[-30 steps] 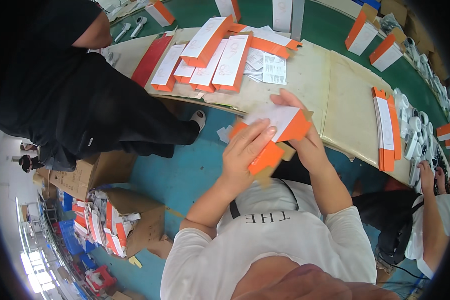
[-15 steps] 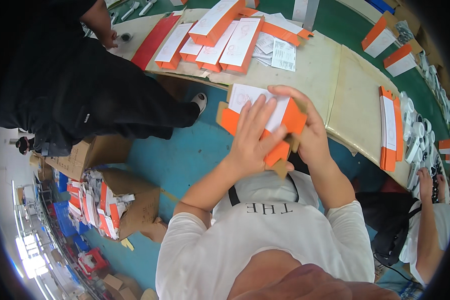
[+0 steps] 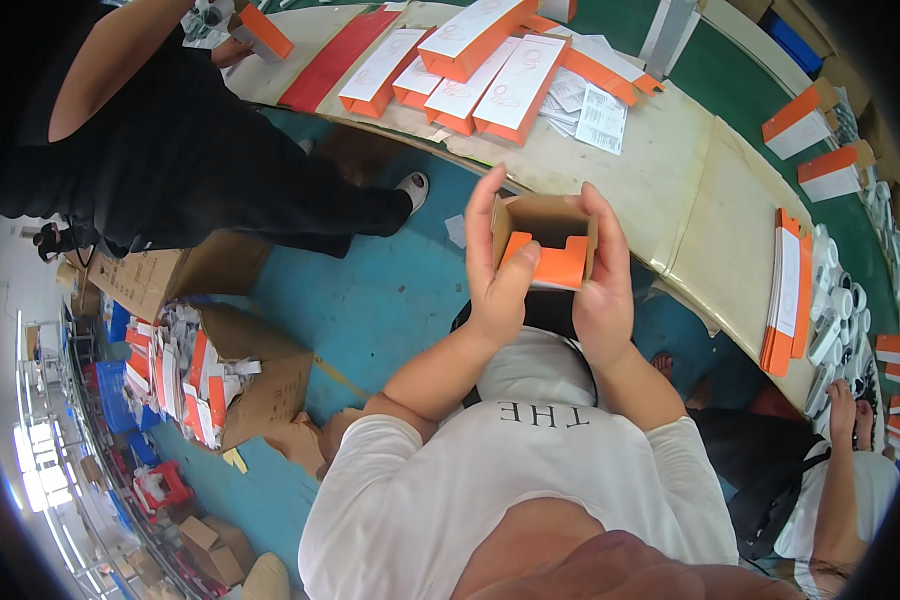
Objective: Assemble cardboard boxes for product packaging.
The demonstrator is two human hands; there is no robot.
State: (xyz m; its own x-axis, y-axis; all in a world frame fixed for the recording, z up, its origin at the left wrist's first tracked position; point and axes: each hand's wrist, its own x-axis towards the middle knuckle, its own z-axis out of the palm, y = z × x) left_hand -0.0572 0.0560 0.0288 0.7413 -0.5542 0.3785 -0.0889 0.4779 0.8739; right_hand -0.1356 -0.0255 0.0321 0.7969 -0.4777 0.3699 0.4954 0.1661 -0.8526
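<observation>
Indoors, above blue floor (image 3: pixel 370 300) beside a beige worktable (image 3: pixel 665 170), both hands (image 3: pixel 501 295) (image 3: pixel 606 308), fingers (image 3: pixel 481 222) slightly bent, clasp a carton (image 3: pixel 562 266).

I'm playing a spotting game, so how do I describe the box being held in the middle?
Find the long cream-topped table, then, below it, the lettered white T-shirt. Above that shirt, between the left grip and right grip, is an orange-flapped carton. Unlike the boxes piled on the table, its open end faces the camera, showing bare brown cardboard inside.
</observation>
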